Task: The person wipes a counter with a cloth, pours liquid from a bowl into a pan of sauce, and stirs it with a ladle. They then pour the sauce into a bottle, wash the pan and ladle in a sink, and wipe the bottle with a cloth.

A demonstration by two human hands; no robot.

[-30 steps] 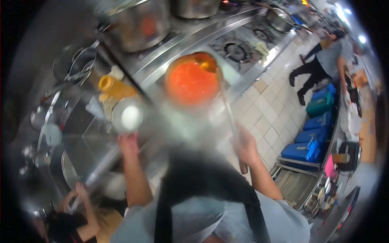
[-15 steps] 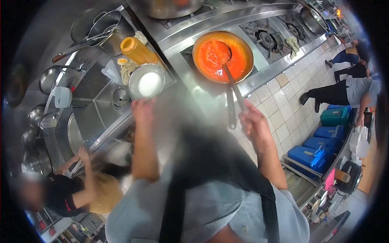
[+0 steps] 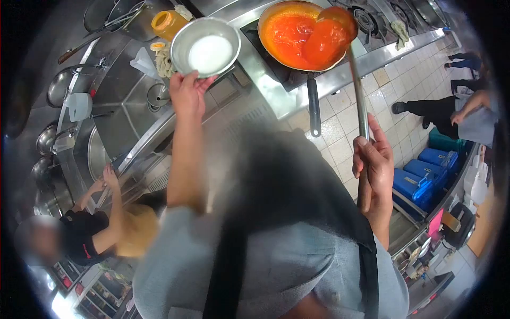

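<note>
My left hand (image 3: 187, 98) grips the near rim of a round metal bowl (image 3: 179, 47), which has something white (image 3: 211, 55) in it. In my right hand (image 3: 376, 159) is the long metal handle of a ladle (image 3: 359, 95). The ladle's cup is tilted over the right side of a frying pan (image 3: 314, 109), and orange-red sauce (image 3: 287, 33) runs from it into the pan. That pan sits on the stove, its black handle pointing toward me and untouched by either hand.
A yellow container (image 3: 169, 25), a cloth (image 3: 163, 63) and metal pots stand left of the bowl, by a steel sink (image 3: 125, 101). Burners (image 3: 366, 20) lie right of the pan. A co-worker (image 3: 101, 231) is at lower left, another person (image 3: 475, 125) at right near blue bins (image 3: 411, 189).
My left hand has taken hold of the bowl and lifted it rightward. My right hand has raised the ladle from the sauce and shifted right, with sauce now pouring off it.
</note>
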